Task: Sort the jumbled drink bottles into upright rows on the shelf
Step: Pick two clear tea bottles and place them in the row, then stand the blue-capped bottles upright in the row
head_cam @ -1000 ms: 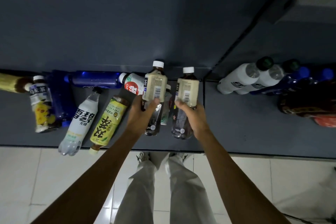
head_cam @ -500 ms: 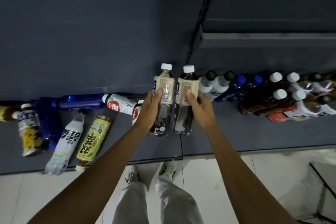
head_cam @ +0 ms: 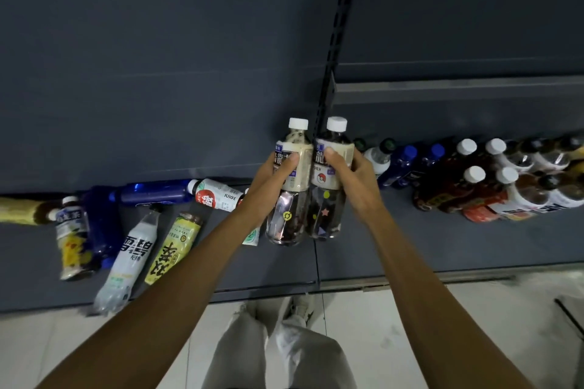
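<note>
Two matching dark tea bottles with cream labels and white caps are held upright side by side above the dark blue shelf (head_cam: 442,246). My left hand (head_cam: 268,186) grips the left tea bottle (head_cam: 292,199). My right hand (head_cam: 354,183) grips the right tea bottle (head_cam: 328,205). To the right stand upright rows: white bottles (head_cam: 377,158), blue bottles (head_cam: 399,167) and dark white-capped bottles (head_cam: 467,180). On the left lie jumbled bottles: a white soda bottle (head_cam: 129,259), a yellow tea bottle (head_cam: 173,246), a juice bottle (head_cam: 218,196) and a blue bottle (head_cam: 151,194).
A slotted black upright (head_cam: 335,57) divides the shelf's back panel. A higher shelf edge (head_cam: 458,88) juts out on the right. Below the shelf front lies a light tiled floor (head_cam: 442,325), with my legs and shoes (head_cam: 297,309) close to the shelf.
Both hands have carried the two tea bottles to the right, from above the jumbled pile towards the upright rows. The bottles are now pressed side by side.
</note>
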